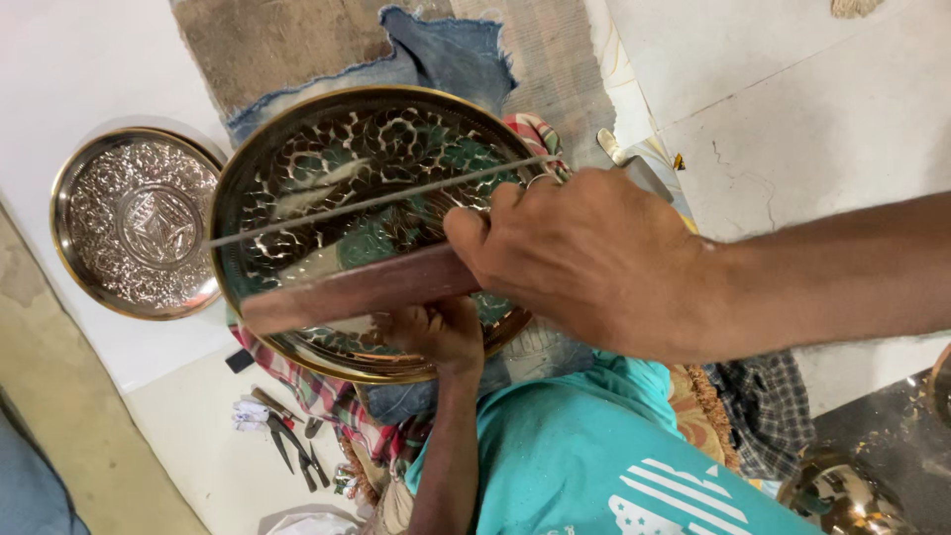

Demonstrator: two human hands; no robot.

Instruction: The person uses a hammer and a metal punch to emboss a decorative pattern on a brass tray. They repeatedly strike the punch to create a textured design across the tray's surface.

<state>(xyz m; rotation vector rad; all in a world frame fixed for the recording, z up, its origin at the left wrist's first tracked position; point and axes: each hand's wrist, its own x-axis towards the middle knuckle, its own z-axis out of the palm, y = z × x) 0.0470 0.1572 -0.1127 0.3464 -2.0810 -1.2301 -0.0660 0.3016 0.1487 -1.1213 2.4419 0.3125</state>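
Single head view; looks steeply down; close over lap and floor.

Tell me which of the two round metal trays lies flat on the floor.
The smaller silver embossed tray at far left lies flat, untouched. The larger brass-rimmed tray is held up by the left hand.

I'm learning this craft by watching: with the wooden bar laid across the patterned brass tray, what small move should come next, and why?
Probably draw the right hand along the reddish wooden bar, since it already lies across the round patterned brass tray while the left hand steadies the near rim.
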